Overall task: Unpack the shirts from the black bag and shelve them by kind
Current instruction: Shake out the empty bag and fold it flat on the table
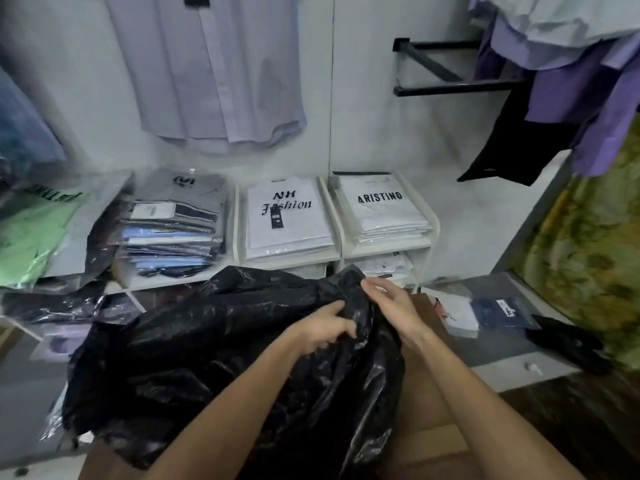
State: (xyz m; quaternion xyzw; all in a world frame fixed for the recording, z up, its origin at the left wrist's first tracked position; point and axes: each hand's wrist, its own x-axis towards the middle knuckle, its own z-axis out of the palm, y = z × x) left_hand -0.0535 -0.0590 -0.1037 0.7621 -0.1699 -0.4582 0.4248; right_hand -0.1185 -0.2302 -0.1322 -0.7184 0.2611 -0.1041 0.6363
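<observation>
A large crumpled black plastic bag [207,351] lies in front of me, below the white shelf [341,252]. My left hand [320,332] grips a fold of the bag near its top. My right hand [389,303] pinches the bag's upper edge just to the right. What is inside the bag is hidden. On the shelf lie a stack of white "NH Fashion" shirts [287,223], a stack of white "ARISTINO" shirts [384,209] and a pile of wrapped blue and grey shirts [173,230].
A green wrapped shirt [31,233] lies at far left. Lilac shirts [214,71] hang above the shelf, purple ones [581,84] on a black rack at right. Wrapped packs [485,313] and a smaller black bag [568,344] lie on the floor to the right.
</observation>
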